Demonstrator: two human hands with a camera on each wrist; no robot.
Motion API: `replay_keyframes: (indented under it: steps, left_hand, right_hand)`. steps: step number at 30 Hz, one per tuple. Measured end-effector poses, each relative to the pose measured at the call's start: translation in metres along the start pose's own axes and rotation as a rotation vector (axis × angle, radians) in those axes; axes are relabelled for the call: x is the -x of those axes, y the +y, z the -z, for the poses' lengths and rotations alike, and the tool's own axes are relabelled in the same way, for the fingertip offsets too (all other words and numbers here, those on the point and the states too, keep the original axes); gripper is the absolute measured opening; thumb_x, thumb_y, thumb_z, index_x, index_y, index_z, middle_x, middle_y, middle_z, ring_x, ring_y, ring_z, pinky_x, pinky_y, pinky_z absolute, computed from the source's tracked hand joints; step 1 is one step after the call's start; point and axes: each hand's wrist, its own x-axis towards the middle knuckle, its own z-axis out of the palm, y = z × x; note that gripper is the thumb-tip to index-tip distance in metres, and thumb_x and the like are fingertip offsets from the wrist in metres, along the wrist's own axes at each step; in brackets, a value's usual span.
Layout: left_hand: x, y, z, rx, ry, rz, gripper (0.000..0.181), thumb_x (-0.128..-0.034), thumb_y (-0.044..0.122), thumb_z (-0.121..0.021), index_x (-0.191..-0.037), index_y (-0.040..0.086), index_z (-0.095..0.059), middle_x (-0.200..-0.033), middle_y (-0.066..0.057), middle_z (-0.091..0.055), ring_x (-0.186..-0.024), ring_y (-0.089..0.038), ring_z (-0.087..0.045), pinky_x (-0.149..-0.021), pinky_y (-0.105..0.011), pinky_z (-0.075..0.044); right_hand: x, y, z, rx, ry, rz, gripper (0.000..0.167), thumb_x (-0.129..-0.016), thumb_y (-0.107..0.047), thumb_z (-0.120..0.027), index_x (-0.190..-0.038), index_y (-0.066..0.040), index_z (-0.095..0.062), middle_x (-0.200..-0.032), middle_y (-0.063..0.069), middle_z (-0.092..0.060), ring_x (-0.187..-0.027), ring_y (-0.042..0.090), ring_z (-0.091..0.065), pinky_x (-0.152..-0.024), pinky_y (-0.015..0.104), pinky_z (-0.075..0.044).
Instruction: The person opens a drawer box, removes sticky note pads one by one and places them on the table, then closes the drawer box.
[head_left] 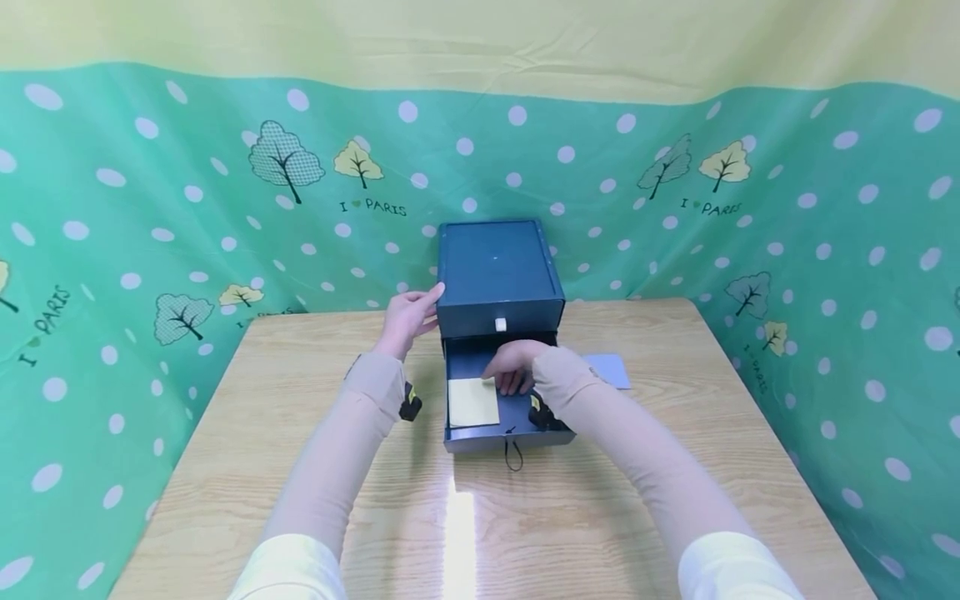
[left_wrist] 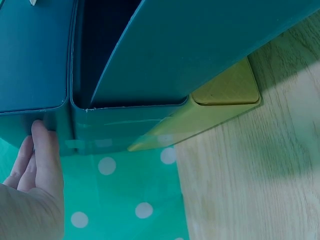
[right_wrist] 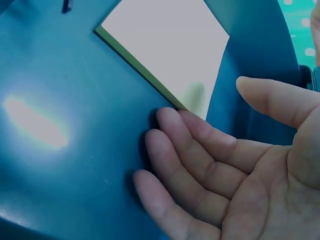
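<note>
A dark blue drawer unit (head_left: pixel 491 262) stands against the back curtain, with its lower drawer (head_left: pixel 480 444) pulled out and the upper one closed. The left hand (head_left: pixel 408 321) rests against the unit's left side, its fingers fairly straight on the wall. Inside the pulled-out drawer lies a pale yellow pad of sticky notes (head_left: pixel 473 402), at the left. Beside the pad's corner is the right hand (head_left: pixel 516 365), its fingers loosely bent and its thumb apart. The right wrist view shows the index finger at the corner of the sticky notes (right_wrist: pixel 165 45), without a pinch.
A light blue flat sheet (head_left: pixel 609 371) lies on the wooden table (head_left: pixel 322 483) to the right of the unit. A black cord loop (head_left: pixel 513 457) hangs from the drawer's front. In the left wrist view, a yellow-green section (left_wrist: pixel 227 87) sits below the drawer. A dotted curtain (head_left: pixel 495 167) surrounds the table.
</note>
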Motion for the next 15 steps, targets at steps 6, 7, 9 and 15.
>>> replay_keyframes:
  steps: [6,7,9,15]
  left_hand:
    - [-0.0008,-0.0011,-0.0002,0.005,0.004,-0.004,0.059,-0.0857,0.04,-0.068,-0.124,-0.003,-0.056,-0.135,-0.014,-0.05,-0.115,-0.029,-0.056,-0.096,-0.037,-0.053]
    - [-0.0008,-0.001,-0.0004,0.004,0.003,-0.004,0.06,-0.0857,0.04,-0.068,-0.125,-0.003,-0.056,-0.135,-0.014,-0.05,-0.115,-0.029,-0.056,-0.096,-0.038,-0.052]
    - [-0.0011,-0.001,-0.0006,0.001,0.001,-0.001,0.06,-0.0857,0.04,-0.068,-0.125,-0.003,-0.055,-0.136,-0.014,-0.049,-0.116,-0.029,-0.056,-0.097,-0.038,-0.052]
    - [0.0002,-0.0004,-0.0007,0.001,0.003,0.002,0.06,-0.0861,0.04,-0.068,-0.126,-0.003,-0.055,-0.136,-0.014,-0.049,-0.117,-0.029,-0.055,-0.097,-0.038,-0.052]
  right_hand:
    - [-0.0028,0.0006,-0.001,-0.001,0.006,0.011,0.033,-0.093,-0.035,-0.055,-0.087,-0.004,-0.065,-0.082,0.008,-0.068,-0.08,0.02,-0.066,-0.081,0.036,-0.057]
    - [-0.0029,0.0006,-0.001,-0.004,0.008,0.011,0.033,-0.093,-0.035,-0.055,-0.086,-0.004,-0.064,-0.083,0.008,-0.069,-0.08,0.02,-0.066,-0.082,0.036,-0.057]
    - [-0.0028,0.0007,-0.0013,-0.015,0.013,0.009,0.032,-0.093,-0.034,-0.055,-0.085,-0.004,-0.064,-0.085,0.01,-0.07,-0.081,0.02,-0.067,-0.082,0.036,-0.057]
    - [-0.0015,0.0024,-0.0036,-0.053,0.039,0.017,0.031,-0.092,-0.033,-0.057,-0.084,-0.004,-0.064,-0.086,0.011,-0.072,-0.082,0.021,-0.069,-0.082,0.036,-0.057]
